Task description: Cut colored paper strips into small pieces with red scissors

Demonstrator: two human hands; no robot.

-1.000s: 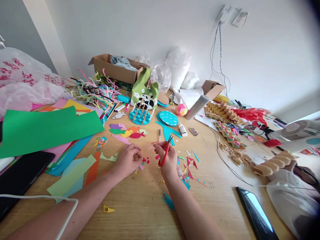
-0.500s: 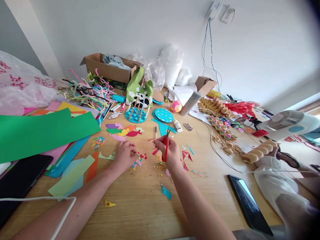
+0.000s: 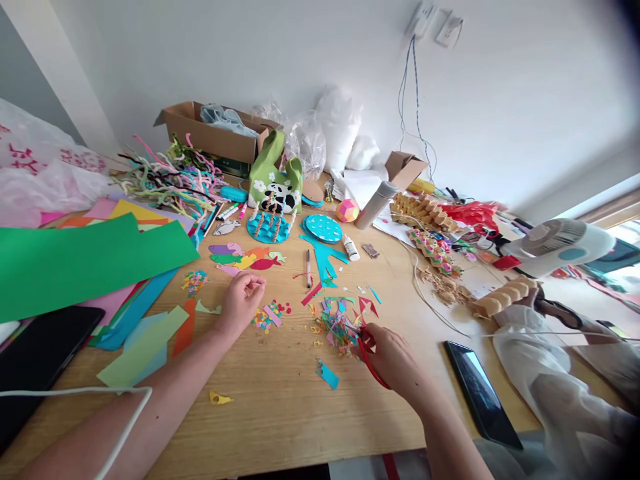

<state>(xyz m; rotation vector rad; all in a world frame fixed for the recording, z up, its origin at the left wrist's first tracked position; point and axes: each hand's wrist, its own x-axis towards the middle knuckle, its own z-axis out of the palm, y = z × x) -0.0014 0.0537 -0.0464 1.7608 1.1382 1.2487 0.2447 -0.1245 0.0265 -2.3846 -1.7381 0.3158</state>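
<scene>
My right hand [image 3: 393, 353] is closed round the red handles of a pair of scissors [image 3: 373, 370]. The blades lie low over a heap of colourful paper scraps [image 3: 339, 328] and point away to the left. My left hand [image 3: 243, 300] is closed, its fingertips pinched together; anything between them is too small or hidden to make out. Just beyond it lie paper fish cutouts [image 3: 265, 264] in several colours. Beside it are small paper dots [image 3: 260, 323] with a pink strip [image 3: 273, 315] on them. A pen [image 3: 308, 269] lies between the hands, farther back.
Coloured paper sheets [image 3: 75, 267] cover the left side. Behind stand a green panda bag [image 3: 275, 180], a blue round piece [image 3: 324, 228], a grey bottle [image 3: 376, 205] and a white glue bottle [image 3: 351, 249]. A phone [image 3: 483, 393], a cable [image 3: 425, 293] and a white fan [image 3: 560, 243] are at right.
My right hand has moved down and to the right with the scissors, from near the pen to the scrap heap, which now shows. My left hand has shifted slightly up and left.
</scene>
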